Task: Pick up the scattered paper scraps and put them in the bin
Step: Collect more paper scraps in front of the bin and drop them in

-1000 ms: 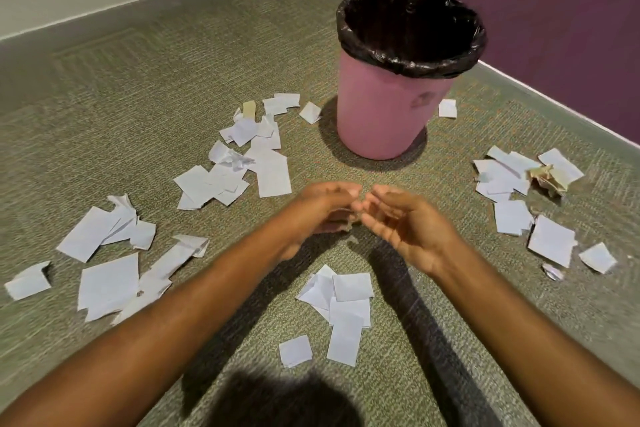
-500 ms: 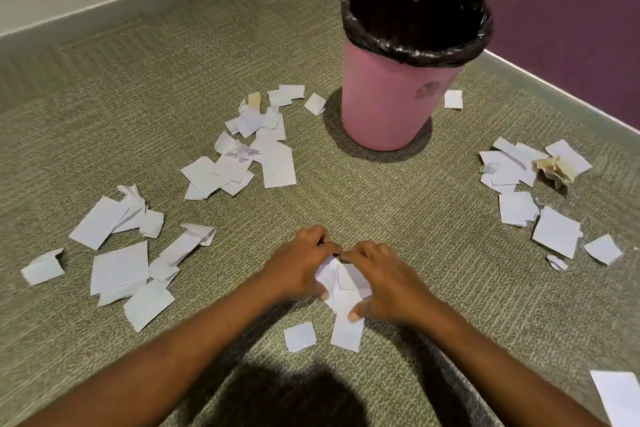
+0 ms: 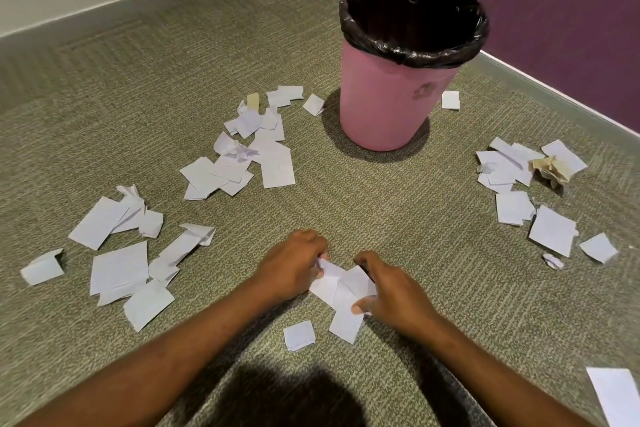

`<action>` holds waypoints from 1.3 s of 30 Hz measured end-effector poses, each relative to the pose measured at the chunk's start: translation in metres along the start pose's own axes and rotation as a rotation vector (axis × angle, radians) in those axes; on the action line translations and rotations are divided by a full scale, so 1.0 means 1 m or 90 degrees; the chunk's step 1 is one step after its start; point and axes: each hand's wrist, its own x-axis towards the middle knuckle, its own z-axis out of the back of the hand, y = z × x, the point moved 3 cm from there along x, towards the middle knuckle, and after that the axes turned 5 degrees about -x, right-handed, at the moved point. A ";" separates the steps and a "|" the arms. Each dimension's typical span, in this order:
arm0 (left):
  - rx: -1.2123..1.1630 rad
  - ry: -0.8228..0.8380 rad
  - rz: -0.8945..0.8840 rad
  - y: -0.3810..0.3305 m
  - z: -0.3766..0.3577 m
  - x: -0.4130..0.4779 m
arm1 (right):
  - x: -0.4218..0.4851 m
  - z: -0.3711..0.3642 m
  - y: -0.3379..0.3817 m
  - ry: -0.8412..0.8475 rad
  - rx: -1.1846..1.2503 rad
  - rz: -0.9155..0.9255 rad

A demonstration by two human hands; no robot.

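A pink bin with a black liner stands upright on the carpet at the back centre. White paper scraps lie in several clusters around it. Both hands are down on the small pile of scraps nearest me. My left hand grips the pile's left edge with curled fingers. My right hand curls round its right side, thumb pressed on a scrap. One small square scrap lies loose just in front of the pile.
More scraps lie left, centre-left and right of the bin, with a crumpled tan ball on the right. A single scrap sits beside the bin. Grey and purple walls meet behind.
Both hands came down from mid-air, empty, onto the near pile and now gather its scraps between them. The hands have spread slightly apart since half a second ago.
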 end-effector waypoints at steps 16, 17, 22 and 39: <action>-0.529 -0.032 0.236 0.029 0.016 0.007 | 0.020 0.029 -0.020 -0.066 0.579 -0.249; -0.598 -0.030 0.256 0.025 0.017 0.008 | 0.021 0.034 -0.016 -0.061 0.637 -0.250; -0.832 -0.012 0.292 0.005 0.028 0.016 | 0.035 0.053 -0.001 -0.107 0.782 -0.230; -1.110 -0.092 0.182 -0.082 0.161 0.073 | 0.072 0.200 0.041 -0.163 0.973 -0.109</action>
